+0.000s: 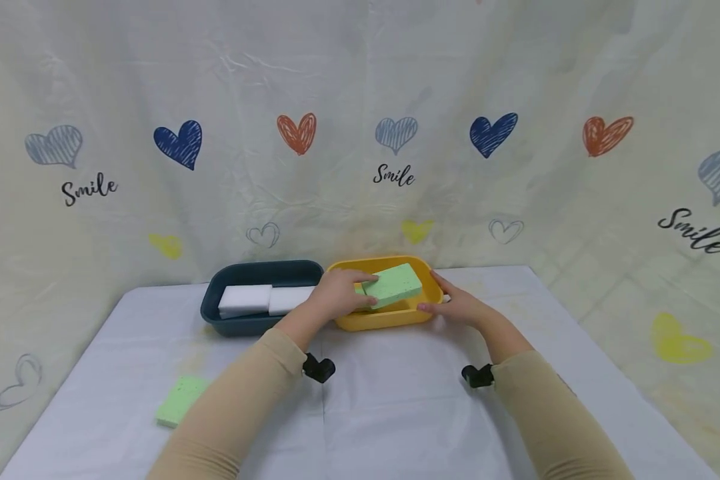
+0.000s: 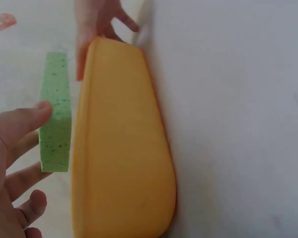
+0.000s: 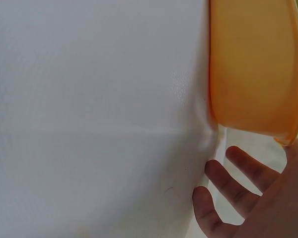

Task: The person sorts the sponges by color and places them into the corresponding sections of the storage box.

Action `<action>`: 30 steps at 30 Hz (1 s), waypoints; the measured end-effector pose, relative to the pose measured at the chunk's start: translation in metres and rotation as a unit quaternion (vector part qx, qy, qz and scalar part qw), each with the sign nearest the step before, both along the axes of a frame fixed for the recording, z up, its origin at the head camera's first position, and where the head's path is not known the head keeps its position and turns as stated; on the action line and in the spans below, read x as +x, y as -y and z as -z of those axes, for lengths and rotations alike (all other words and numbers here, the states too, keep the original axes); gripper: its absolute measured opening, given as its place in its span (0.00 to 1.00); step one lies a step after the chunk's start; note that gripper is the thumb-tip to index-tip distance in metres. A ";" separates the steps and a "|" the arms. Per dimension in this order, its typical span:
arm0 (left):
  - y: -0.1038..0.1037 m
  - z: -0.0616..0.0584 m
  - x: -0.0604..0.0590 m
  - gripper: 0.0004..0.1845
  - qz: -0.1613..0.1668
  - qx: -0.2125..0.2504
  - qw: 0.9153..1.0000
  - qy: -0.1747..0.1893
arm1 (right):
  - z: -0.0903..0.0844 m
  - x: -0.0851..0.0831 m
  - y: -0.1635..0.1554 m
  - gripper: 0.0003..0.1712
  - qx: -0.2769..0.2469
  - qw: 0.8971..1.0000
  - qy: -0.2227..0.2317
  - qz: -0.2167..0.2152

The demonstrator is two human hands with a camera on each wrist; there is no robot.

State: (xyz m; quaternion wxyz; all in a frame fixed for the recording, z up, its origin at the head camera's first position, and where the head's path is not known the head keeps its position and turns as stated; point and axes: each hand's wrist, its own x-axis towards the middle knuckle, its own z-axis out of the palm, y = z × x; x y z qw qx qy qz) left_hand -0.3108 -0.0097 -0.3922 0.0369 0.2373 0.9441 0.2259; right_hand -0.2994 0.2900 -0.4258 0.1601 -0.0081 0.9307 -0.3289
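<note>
Head view: a person's left hand (image 1: pixel 336 293) pinches a green sponge (image 1: pixel 393 285) by its near end, thumb on top & fingers below, holding it tilted over the yellow tub (image 1: pixel 390 319) at the back of the white-covered counter (image 1: pixel 396 407). Right hand (image 1: pixel 456 305) rests vs. the tub's right rim, grip spread, fingers relaxed, holding nothing. Just left of the yellow tub, touching or nearly so, sits a dark blue tub (image 1: pixel 240 324) w/ two white sponges (image 1: pixel 264 300) lying side by side inside. A second green sponge (image 1: pixel 180 400) lies flat near the counter's front-left edge, well apart from both tubs. Left wrist view shows the held sponge (image 2: pixel 56 114) edge-on beside the tub's outer wall (image 2: pixel 121 148), thumb tip (image 2: pixel 39 111) pressed on it. Right wrist view shows spread fingers (image 3: pixel 238 183) just beside the tub's underside (image 3: pixel 253 69). Backdrop: cream cloth (image 1: pixel 360 100) printed w/ hearts & "Smile".
</note>
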 end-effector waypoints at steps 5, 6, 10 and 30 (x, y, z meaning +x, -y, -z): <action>-0.022 0.010 -0.015 0.27 0.002 -0.024 0.999 0.028 | -0.003 0.004 0.001 0.62 0.000 1.000 -0.008 -0.006; -0.027 0.011 -0.017 0.27 0.001 -0.033 0.999 0.030 | -0.004 0.004 0.001 0.62 -0.001 1.000 -0.009 -0.007; -0.041 0.013 -0.025 0.27 0.000 -0.062 0.997 0.036 | -0.004 0.004 0.002 0.62 -0.001 1.000 -0.012 -0.006; -0.060 0.016 -0.027 0.29 -0.003 -0.131 0.991 0.039 | 0.000 0.001 0.000 0.65 -0.005 1.000 -0.006 -0.002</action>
